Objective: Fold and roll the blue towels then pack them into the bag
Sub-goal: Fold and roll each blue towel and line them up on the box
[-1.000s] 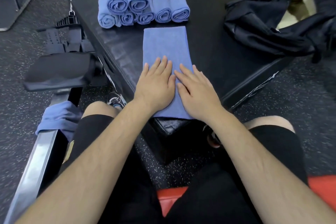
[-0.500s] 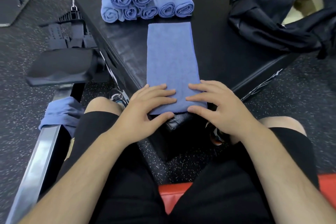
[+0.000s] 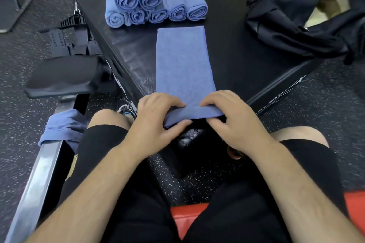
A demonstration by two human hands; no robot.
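- A long, flat blue cloth towel (image 3: 183,61) lies on the black padded worktop (image 3: 243,61). Its near end sits at the worktop's front corner.
- The near end of this towel is turned up and over into a thin strip (just one small turn).
- The left hand (image 3: 156,122) holds the left part of that strip. Its fingers curl over the top and its thumb is below, so its grip is closed on the towel.
- The right hand (image 3: 235,122) holds the right part the same way, and its grip is closed on the towel too.
- A pile of rolled blue towels (image 3: 154,2) sits at the far end of the worktop, five below and two on top. It is near the flat towel's far end but apart from it.
- A floppy black cloth bag (image 3: 300,25) lies crumpled on the far right of the worktop, well apart from the flat towel.
- A bunched blue cloth (image 3: 61,130) hangs over a shiny metal rail (image 3: 35,187) at the left.
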